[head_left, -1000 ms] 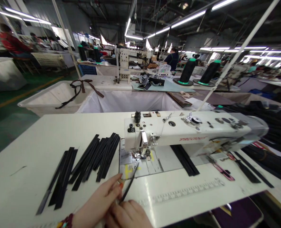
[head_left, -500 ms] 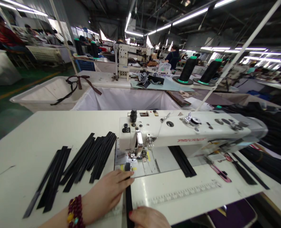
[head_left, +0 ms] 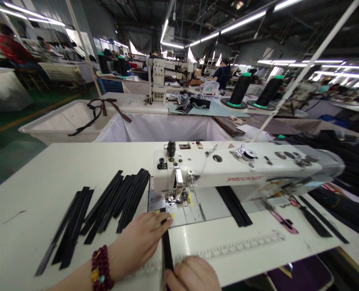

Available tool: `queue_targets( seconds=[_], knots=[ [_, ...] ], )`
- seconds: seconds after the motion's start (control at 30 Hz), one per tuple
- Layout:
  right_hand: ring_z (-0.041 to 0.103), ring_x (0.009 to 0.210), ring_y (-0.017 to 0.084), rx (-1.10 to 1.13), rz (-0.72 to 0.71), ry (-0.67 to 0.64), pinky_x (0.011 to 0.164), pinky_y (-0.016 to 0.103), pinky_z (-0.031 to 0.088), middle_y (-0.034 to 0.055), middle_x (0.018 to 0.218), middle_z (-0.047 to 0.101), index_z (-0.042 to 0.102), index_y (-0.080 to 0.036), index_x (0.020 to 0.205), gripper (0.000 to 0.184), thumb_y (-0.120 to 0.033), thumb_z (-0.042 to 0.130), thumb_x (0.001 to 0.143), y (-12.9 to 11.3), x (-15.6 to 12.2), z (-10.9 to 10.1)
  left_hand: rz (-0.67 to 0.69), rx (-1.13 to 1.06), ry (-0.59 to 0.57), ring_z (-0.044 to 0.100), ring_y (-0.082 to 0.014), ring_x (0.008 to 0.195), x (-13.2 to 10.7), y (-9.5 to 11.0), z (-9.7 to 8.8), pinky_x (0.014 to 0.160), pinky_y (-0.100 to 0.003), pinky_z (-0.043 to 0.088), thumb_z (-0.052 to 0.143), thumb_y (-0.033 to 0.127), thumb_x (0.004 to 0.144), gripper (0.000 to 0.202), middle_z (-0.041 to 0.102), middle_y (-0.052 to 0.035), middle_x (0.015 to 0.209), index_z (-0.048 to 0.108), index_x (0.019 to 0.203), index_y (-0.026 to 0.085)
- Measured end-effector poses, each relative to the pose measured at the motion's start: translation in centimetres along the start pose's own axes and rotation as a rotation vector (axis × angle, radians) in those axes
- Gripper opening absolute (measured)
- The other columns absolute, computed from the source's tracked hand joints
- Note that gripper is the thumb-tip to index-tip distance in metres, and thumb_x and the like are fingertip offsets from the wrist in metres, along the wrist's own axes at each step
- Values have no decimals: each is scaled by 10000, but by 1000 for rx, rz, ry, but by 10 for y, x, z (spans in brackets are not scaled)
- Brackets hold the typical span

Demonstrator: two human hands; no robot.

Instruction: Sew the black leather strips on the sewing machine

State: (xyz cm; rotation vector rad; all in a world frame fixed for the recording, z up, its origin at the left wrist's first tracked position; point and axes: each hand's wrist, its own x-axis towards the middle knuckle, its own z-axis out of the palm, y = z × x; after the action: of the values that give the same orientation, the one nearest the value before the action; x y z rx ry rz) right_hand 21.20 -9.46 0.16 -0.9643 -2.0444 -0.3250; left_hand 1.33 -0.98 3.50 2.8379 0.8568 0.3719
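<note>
A narrow black strip (head_left: 166, 250) lies on the white table, running from the front edge up to the presser foot (head_left: 176, 198) of the white sewing machine (head_left: 243, 169). My left hand (head_left: 140, 242), with a bead bracelet on the wrist, lies flat beside the strip, fingertips pressing its far end by the needle plate. My right hand (head_left: 194, 277) is at the bottom edge, fingers curled on the strip's near end. Left of the machine lie several more black strips (head_left: 119, 204), and a second bundle (head_left: 68, 230) sits further left.
Black strips (head_left: 234, 206) lie behind the needle under the machine arm. A pink-handled tool (head_left: 284, 222) and dark strips rest at the right. A printed ruler (head_left: 228, 248) runs along the table front. White bins, another sewing machine, black thread cones and other workers are beyond.
A second ago both hands pinched the strip near the table front, angled toward the needle. Since then the strip was laid straight up to the presser foot, with my left hand flat beside it.
</note>
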Motion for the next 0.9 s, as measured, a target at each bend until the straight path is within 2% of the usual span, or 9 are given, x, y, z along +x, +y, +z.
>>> queue_targets(
  seconds=[0.07, 0.13, 0.23, 0.33, 0.4, 0.53, 0.9],
  knots=[
    [589, 617, 127, 16, -3, 19, 634, 260, 493, 5, 729, 659, 682, -172, 872, 261, -121, 473, 1021, 5, 3, 2, -67, 37, 64, 602, -240, 1203, -7, -5, 9, 1028, -399, 509, 437, 39, 892, 492, 623, -107, 1369, 557, 1348, 179],
    [648, 766, 138, 28, 18, 22, 826, 273, 513, 19, 834, 709, 698, -174, 897, 339, -143, 404, 1062, 8, 4, 6, -85, 60, 87, 590, -236, 1243, -12, -10, 17, 1058, -407, 502, 444, 82, 940, 419, 611, -108, 1401, 574, 1327, 175],
    [661, 862, 133, 16, 57, 19, 1042, 288, 433, 9, 883, 731, 708, -194, 909, 405, -171, 346, 1088, 11, 3, 15, -82, 84, 71, 557, -266, 1305, -12, -16, 27, 1113, -472, 463, 516, 199, 975, 381, 581, -121, 1451, 568, 1351, 171],
    [657, 876, 137, 13, 77, 18, 1150, 315, 330, 7, 884, 738, 711, -183, 916, 397, -180, 353, 1088, 13, 3, 25, -106, 115, 46, 535, -299, 1336, -5, -22, 32, 1129, -516, 439, 572, 278, 970, 402, 581, -142, 1449, 575, 1351, 151],
    [657, 899, 148, 12, 96, 4, 1173, 335, 296, 17, 902, 743, 714, -172, 937, 413, -190, 331, 1091, 14, 4, 29, -114, 126, 32, 538, -304, 1334, 0, -26, 32, 1128, -517, 435, 578, 293, 967, 415, 589, -146, 1439, 577, 1354, 145],
    [657, 922, 158, 1, 109, -31, 1159, 366, 319, 33, 937, 742, 716, -184, 1005, 390, -201, 334, 1083, 16, 5, 31, -124, 110, 36, 547, -303, 1319, 5, -32, 32, 1138, -520, 412, 559, 305, 969, 408, 616, -133, 1402, 585, 1351, 163],
    [665, 927, 156, 16, 174, -25, 1193, 360, 253, 23, 944, 741, 710, -189, 1038, 340, -226, 374, 1077, 16, 4, 32, -173, 116, 92, 532, -310, 1302, 7, -28, 39, 1155, -530, 366, 502, 298, 977, 386, 636, -134, 1331, 588, 1328, 161]
  ],
)
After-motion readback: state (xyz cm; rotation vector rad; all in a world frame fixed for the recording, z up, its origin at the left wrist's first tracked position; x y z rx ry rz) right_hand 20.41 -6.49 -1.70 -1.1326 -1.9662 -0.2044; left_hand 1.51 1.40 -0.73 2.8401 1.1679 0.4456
